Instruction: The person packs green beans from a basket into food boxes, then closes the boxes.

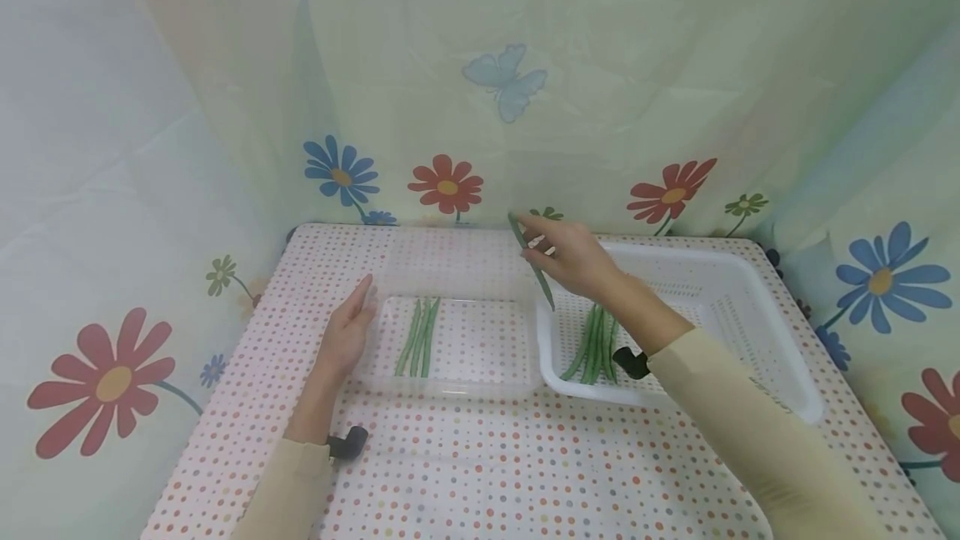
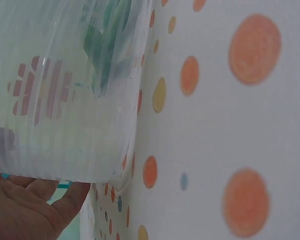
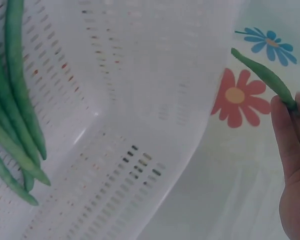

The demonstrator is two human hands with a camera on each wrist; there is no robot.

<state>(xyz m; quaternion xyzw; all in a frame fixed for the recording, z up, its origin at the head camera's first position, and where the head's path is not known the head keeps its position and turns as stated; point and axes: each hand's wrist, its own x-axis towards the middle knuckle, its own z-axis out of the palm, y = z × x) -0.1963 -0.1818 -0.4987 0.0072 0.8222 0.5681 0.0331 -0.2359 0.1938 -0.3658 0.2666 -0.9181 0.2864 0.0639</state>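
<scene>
My right hand [image 1: 572,258] pinches one green bean [image 1: 534,267] above the spot where the two containers meet. In the right wrist view, one end of that green bean [image 3: 265,75] sticks out past the fingertips. Against the left side of a clear plastic container [image 1: 480,387] rests my left hand [image 1: 347,330], its fingers extended along the wall. A few green beans [image 1: 418,338] lie side by side in the clear container. Several more green beans [image 1: 595,346] lie in the left part of a white perforated basket [image 1: 780,340].
Both containers stand side by side on a table with a dotted cloth [image 1: 480,473]. Behind and at the sides hangs a sheet [image 1: 600,107] printed with flowers and a butterfly. A black wrist camera [image 1: 632,362] sits by the right sleeve, over the basket's front part.
</scene>
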